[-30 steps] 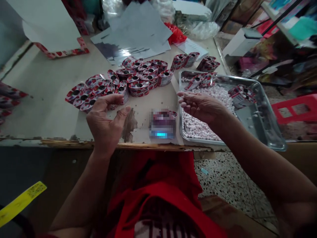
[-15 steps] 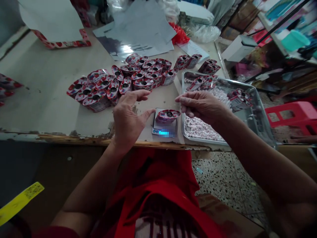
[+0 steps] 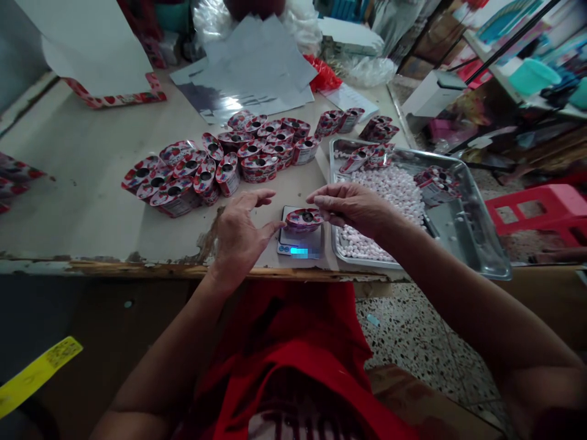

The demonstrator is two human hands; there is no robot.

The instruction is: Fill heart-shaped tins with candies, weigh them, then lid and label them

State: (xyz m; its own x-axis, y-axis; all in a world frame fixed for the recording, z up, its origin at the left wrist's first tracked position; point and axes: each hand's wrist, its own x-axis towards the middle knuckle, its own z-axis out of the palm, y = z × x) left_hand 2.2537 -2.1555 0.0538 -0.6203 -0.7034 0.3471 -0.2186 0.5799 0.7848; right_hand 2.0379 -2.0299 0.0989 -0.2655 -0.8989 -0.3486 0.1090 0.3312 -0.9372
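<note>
A small digital scale (image 3: 314, 244) with a lit blue display lies near the table's front edge. On it stands a red-and-white printed oval container (image 3: 300, 225) with a dark round hole in its top. My left hand (image 3: 239, 235) is just left of it, thumb and fingers apart, holding nothing. At the container's right end, my right hand (image 3: 358, 209) hovers with its fingers pinched together; whatever they hold, if anything, cannot be made out. Beneath and beyond that hand, small white pellets (image 3: 389, 189) fill much of a metal tray (image 3: 488, 235).
Several matching containers (image 3: 177, 194) stand grouped on the table behind the scale. More containers (image 3: 438, 183) lie in the tray. Silvery sheets (image 3: 257, 67) cover the back, beside a red plastic bag (image 3: 323, 73). A red stool (image 3: 541, 205) is at the right.
My right hand has moved left, its fingertips now by the container's right end. My left hand stays open beside the scale. The whole view has shifted slightly.
</note>
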